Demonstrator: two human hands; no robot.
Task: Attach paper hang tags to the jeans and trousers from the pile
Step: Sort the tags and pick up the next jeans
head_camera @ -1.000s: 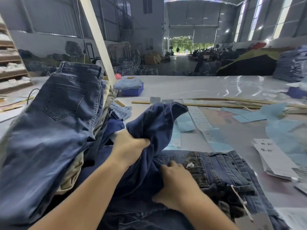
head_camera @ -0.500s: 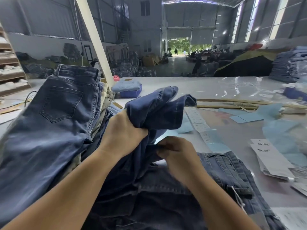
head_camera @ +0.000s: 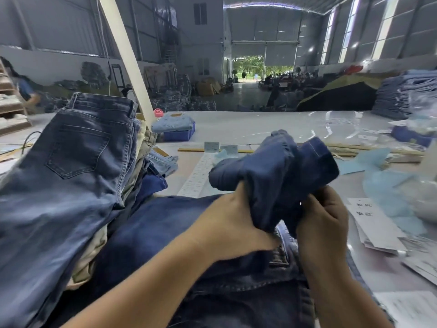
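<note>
dark jeans (head_camera: 276, 171) bunch shifted right, jeans pile (head_camera: 71, 176) left, paper tags (head_camera: 373, 223) right

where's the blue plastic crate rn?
Head view, left of centre: the blue crate sits on the far table, light jeans folded on it, just right of the slanted white beam.

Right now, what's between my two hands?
In the head view, bunched dark navy trousers fill the gap: left hand and right hand both grip them.

A garment factory hall is being shown: a high metal roof (head_camera: 272, 10) is being lit by tall windows (head_camera: 385, 31), folded jeans are being kept in stacks (head_camera: 402, 91), and paper tags (head_camera: 373, 223) are being spread over a long worktable (head_camera: 248, 125).
</note>
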